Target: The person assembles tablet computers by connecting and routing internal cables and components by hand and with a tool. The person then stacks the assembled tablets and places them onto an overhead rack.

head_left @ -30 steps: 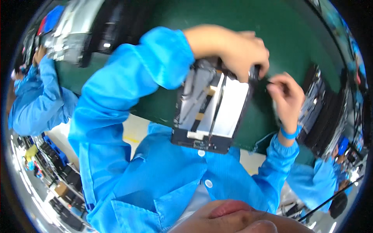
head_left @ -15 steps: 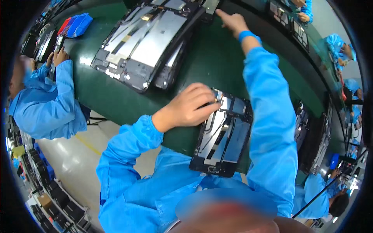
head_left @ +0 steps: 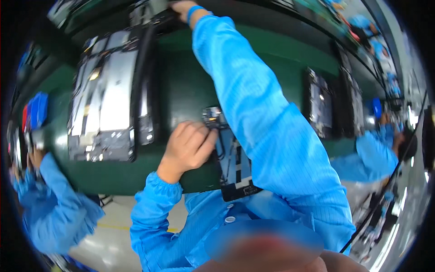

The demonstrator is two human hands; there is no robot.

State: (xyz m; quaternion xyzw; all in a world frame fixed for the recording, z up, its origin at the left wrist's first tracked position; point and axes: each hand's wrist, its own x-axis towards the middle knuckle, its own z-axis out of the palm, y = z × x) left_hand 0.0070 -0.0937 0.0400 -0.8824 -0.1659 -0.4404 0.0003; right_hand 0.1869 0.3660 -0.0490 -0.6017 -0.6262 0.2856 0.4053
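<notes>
Just below the middle of the frame, an opened-up tablet (head_left: 231, 156) is partly covered by the right sleeve (head_left: 281, 131). Its upper left is met by the left hand (head_left: 188, 147), fingers half curled, grip unclear tbh. Up top, the right hand (head_left: 182, 8) is partly cropped, so its openness and hold can't be told.

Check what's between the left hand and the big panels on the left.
Green tabletop lies between the left hand and the big panels, in the head view.

Head-worn L fisheye cam, near, looks dn at bench (head_left: 183, 84).
</notes>
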